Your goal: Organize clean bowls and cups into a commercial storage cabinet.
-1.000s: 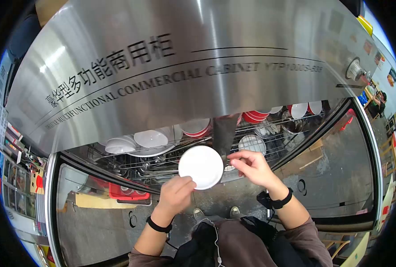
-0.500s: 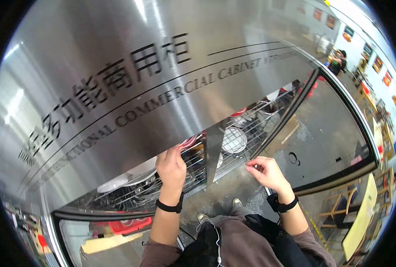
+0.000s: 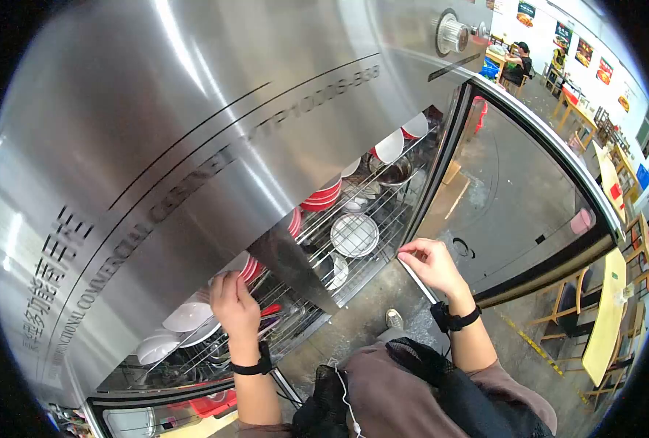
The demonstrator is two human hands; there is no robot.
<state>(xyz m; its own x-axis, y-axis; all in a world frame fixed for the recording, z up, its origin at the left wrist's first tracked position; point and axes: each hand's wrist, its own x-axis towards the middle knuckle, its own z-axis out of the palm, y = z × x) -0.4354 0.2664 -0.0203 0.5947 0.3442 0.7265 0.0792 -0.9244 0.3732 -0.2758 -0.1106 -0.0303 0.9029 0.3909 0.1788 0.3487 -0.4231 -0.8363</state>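
My left hand reaches into the wire rack of a steel cabinet, with its fingertips at a white dish with a red underside. The cabinet's front panel hides the fingertips, so the grip is unclear. My right hand hovers lower right by the edge of the open glass door, fingers curled together and holding nothing. A black band sits on each wrist.
Wire racks hold a white plate, stacked red bowls and white bowls. A red crate lies below. A person sits far back right, and a yellow table with chairs stands to the right.
A second ago both hands held a white plate in front of the racks. My left hand has carried it up into the left rack; my right hand let go and stays by the door.
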